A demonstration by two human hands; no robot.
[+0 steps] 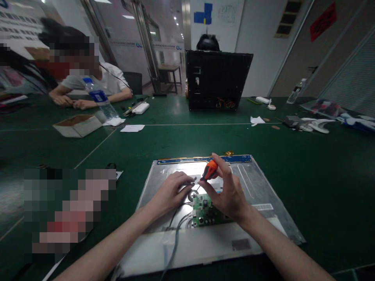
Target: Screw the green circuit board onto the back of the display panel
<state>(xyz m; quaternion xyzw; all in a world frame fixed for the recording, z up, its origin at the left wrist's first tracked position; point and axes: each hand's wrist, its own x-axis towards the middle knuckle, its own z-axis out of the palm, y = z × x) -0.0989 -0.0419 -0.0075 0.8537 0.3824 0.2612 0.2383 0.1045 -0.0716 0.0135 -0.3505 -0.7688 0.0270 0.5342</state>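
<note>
My right hand (231, 195) grips an orange and black screwdriver (210, 170) between thumb and fingers. Its thin shaft slants down and left toward a round spot on the metal back of a flat display panel (249, 175). My left hand (174, 189) rests over the panel, fingers curled and closed around something small and dark near the tips, too small to name. Below the screwdriver lies a green circuit board (202, 212), partly covered by my right hand. Grey cables (176, 234) run from its left side. A blue board strip (187, 160) lines the panel's far edge.
Across the green table (175, 140) stand a black-backed case (218, 78), an open cardboard box (77, 127) and a water bottle (101, 99). Paper scraps (132, 128) lie nearby. A person (113, 76) sits at the far left. Bags and tools (304, 123) lie far right.
</note>
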